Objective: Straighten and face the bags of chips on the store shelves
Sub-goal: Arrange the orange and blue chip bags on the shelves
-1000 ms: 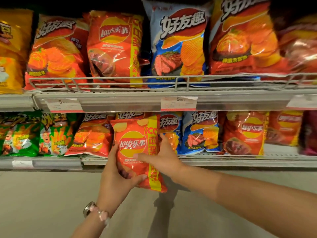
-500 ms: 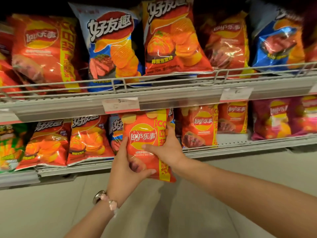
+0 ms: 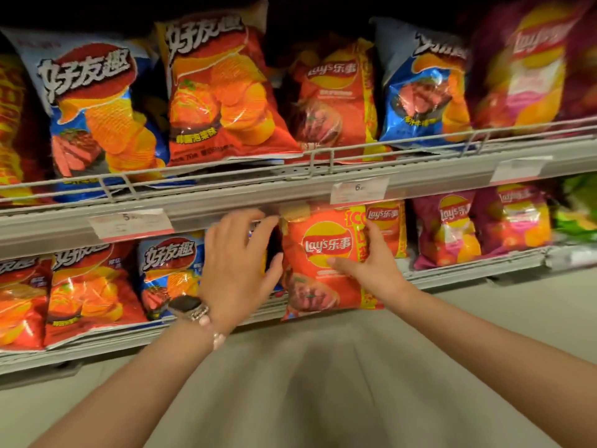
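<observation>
Head view: our right hand [image 3: 371, 268] gripped the red chip bag [image 3: 318, 263] at its 3 o'clock edge, upright on the lower shelf [image 3: 478, 273]. Our left hand [image 3: 235, 260], fingers spread, sat at the bag's 9 o'clock; contact unclear.

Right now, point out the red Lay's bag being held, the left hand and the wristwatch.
Red Lay's bag [image 3: 326, 245], head view, on its logo.
Left hand [image 3: 234, 260], head view, back of the hand.
Wristwatch [image 3: 186, 306], head view, on its face.

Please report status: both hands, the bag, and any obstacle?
Right hand holds red Lay's bag. Left hand open, beside bag's left edge. Bag at lower shelf, front forward. No obstacle visible.
</observation>
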